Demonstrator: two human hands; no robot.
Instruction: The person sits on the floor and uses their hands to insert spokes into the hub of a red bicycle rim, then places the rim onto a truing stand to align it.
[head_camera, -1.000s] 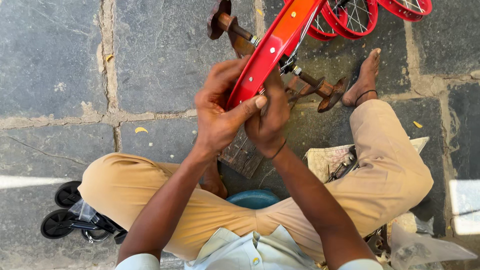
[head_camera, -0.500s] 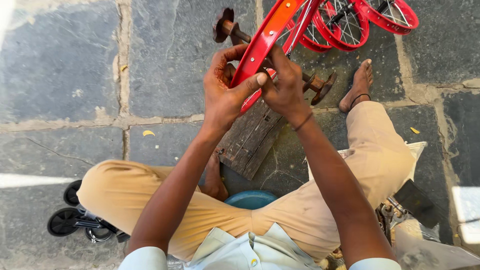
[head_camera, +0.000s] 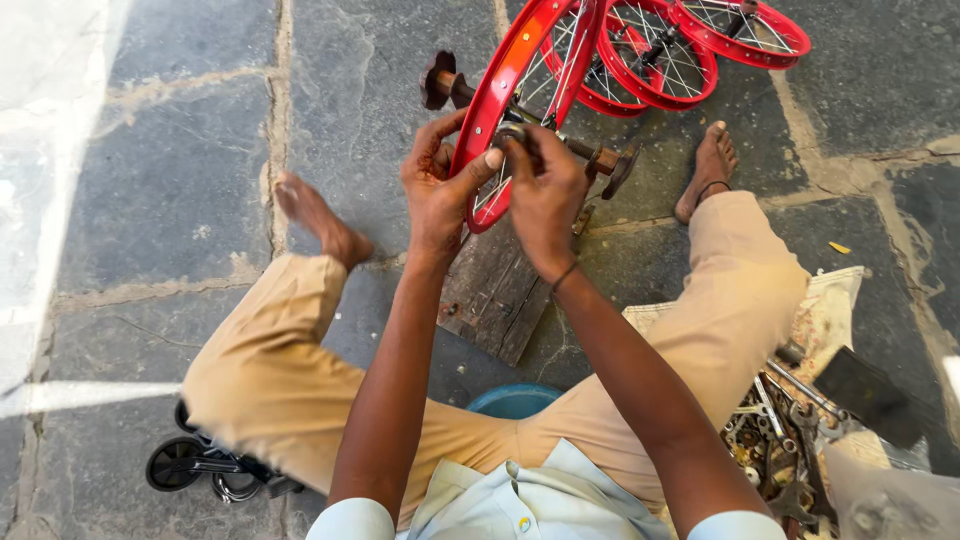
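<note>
The left hand (head_camera: 440, 195) grips the near edge of an upright red wheel rim (head_camera: 505, 90), thumb pressed on its outer face, while the right hand (head_camera: 545, 190) pinches with closed fingertips at the spokes just inside the same rim, the two hands almost touching. Under both hands lies a worn wooden board (head_camera: 495, 295), beyond them more red wheels (head_camera: 700, 40) lie on the stone floor (head_camera: 180, 180), and wrenches (head_camera: 775, 440) sit beside the right elbow.

Two hands, left (head_camera: 437, 195) and right (head_camera: 545, 190), on one red rim (head_camera: 500, 90), three more red rims beyond the grip (head_camera: 655, 60), one plank below it (head_camera: 495, 295), one blue tub (head_camera: 512, 400), two bare feet (head_camera: 315, 215), many spanners (head_camera: 775, 435)
</note>
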